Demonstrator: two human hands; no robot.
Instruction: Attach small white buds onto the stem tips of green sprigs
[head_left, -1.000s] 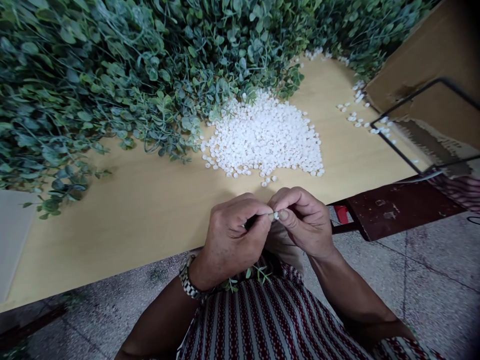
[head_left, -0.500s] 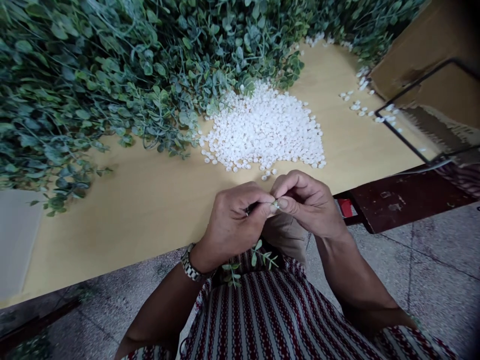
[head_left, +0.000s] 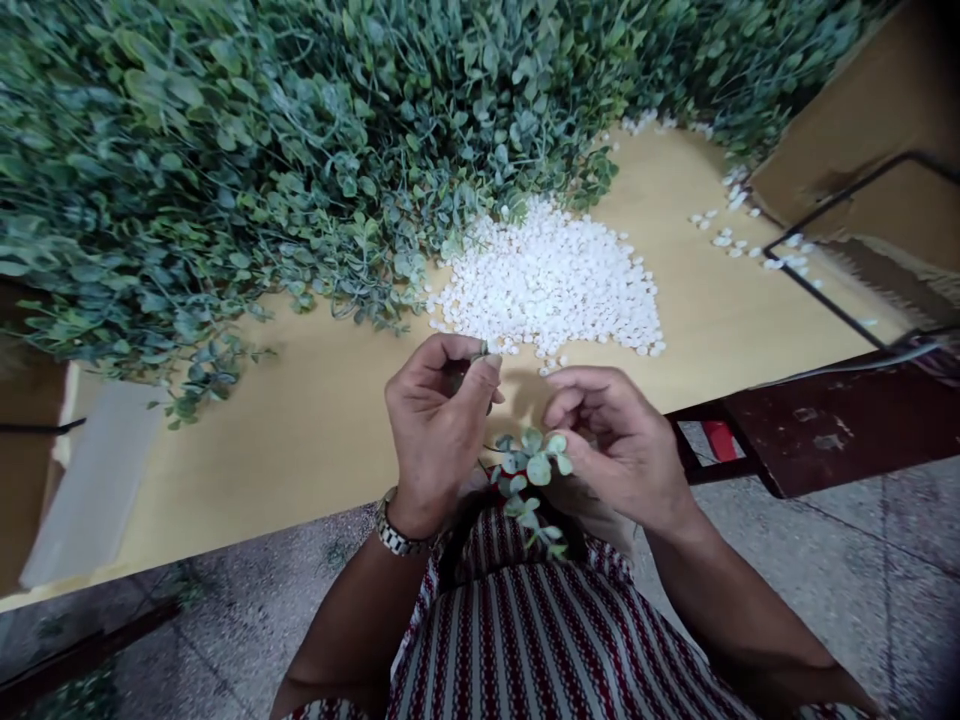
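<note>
My left hand [head_left: 442, 430] is closed in a pinch, thumb against forefinger, on the stem end of a leafy green sprig [head_left: 538, 468]. A small pale bit shows at its fingertips. The sprig's round leaves hang below and to the right of that hand, over my lap. Across from it, my right hand [head_left: 619, 440] has its fingers loosely curled with thumb and forefinger apart. Its thumb tip is beside the sprig's upper leaf; whether they touch I cannot tell. Just beyond both hands lies a heap of small white plastic pieces [head_left: 555, 285] on the table.
A thick mass of green foliage [head_left: 300, 130] covers the back of the wooden table [head_left: 300, 440]. At right stand a torn cardboard box [head_left: 870, 130] and a black wire frame [head_left: 814, 285], with stray white pieces near them. A whitish sheet [head_left: 97, 490] lies at left.
My hands have come apart: the left moved up and left with the stem, the right opened its pinch. The sprig's leaves now hang between them. The view shifted slightly.
</note>
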